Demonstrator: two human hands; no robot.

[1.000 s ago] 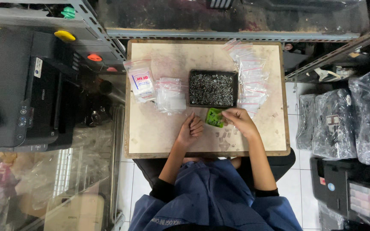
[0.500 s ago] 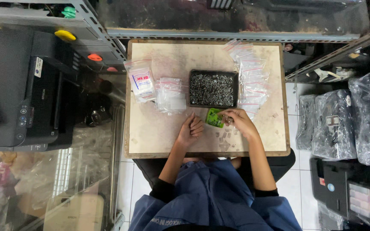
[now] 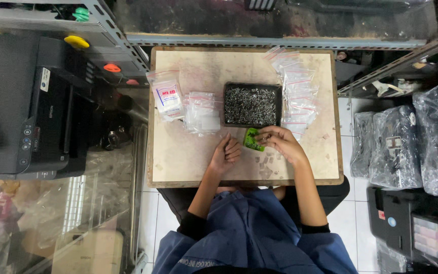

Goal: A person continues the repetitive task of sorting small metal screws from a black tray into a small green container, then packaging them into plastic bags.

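My right hand (image 3: 280, 143) grips a small green object (image 3: 252, 139) just below a black tray (image 3: 227, 105) filled with small metal screws. My left hand (image 3: 225, 153) rests on the beige table (image 3: 178, 157) beside it, fingers loosely curled and holding nothing that I can see. Several tiny pale pieces (image 3: 265, 161) lie on the table between and below my hands.
A stack of small clear zip bags (image 3: 202, 112) and a larger bag with a label (image 3: 166, 95) lie left of the tray; more zip bags (image 3: 298, 96) fan out on its right. A black printer (image 3: 36, 111) stands at the left, wrapped dark packages (image 3: 406, 142) at the right.
Nearly nothing: my right hand keeps its hold on the green object and my left hand stays in place on the table.
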